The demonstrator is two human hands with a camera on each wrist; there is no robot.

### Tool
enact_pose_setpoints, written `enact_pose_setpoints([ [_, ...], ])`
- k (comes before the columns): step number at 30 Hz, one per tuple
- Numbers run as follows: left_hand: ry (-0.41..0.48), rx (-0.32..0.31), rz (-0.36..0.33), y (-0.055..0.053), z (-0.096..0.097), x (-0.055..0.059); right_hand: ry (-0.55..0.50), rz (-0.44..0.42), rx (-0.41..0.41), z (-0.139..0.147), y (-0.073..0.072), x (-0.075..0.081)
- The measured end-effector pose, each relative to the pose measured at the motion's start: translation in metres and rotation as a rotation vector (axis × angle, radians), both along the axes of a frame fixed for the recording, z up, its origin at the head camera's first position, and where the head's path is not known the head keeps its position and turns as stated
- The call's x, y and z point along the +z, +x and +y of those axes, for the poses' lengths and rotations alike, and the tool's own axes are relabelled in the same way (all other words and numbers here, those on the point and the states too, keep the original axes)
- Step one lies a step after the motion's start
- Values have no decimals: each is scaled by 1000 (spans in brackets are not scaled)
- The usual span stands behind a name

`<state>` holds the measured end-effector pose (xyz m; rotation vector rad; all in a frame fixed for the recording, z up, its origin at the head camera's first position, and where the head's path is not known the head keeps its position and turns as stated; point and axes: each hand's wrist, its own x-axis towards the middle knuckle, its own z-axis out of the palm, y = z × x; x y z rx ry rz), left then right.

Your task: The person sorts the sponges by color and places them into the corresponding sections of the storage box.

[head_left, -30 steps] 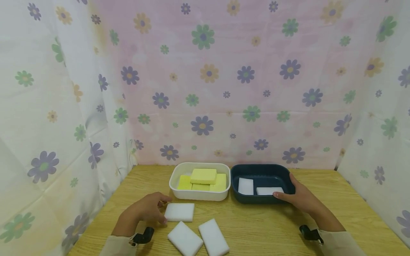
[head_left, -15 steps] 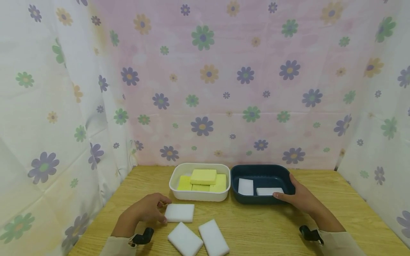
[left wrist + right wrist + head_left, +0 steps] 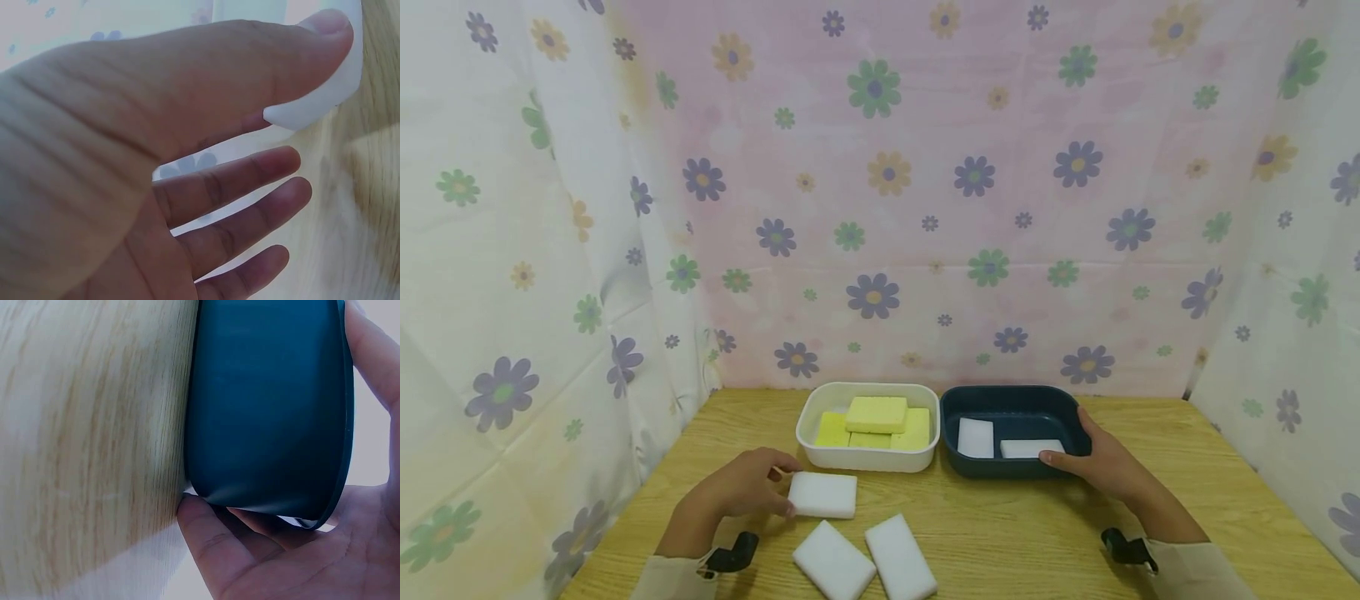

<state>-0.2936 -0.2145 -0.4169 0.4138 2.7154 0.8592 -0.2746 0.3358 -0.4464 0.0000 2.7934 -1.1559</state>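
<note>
My left hand (image 3: pixel 737 493) pinches the left end of a white sponge block (image 3: pixel 824 495) between thumb and index finger. In the left wrist view the thumb lies over the sponge's corner (image 3: pixel 312 111), while the other fingers stay off it. At the right, my right hand (image 3: pixel 1108 463) grips the right end of a dark blue tub (image 3: pixel 1000 469), thumb over the rim and fingers (image 3: pixel 212 540) round the outside near the table. Inside that tub lie two white sponges (image 3: pixel 975 438), one upright on the page and one crosswise.
A white tub (image 3: pixel 868 460) with several yellow sponges (image 3: pixel 877 413) stands left of the dark one, nearly touching it. Two more white sponges, one angled left (image 3: pixel 833 560) and one angled right (image 3: pixel 901 557), lie near the front. A flowered cloth (image 3: pixel 925 208) hangs behind the wooden table (image 3: pixel 1015 542).
The white sponge at my left hand has risen and tilted slightly, its left end now pinched. My right hand and both tubs have not moved.
</note>
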Motion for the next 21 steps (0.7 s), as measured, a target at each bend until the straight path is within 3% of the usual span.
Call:
enact_pose_setpoints([
  [14, 30, -145, 91, 1, 1, 2, -2, 1, 5, 0, 0, 0],
  [21, 47, -177, 122, 3, 7, 7, -3, -4, 2, 1, 1, -1],
])
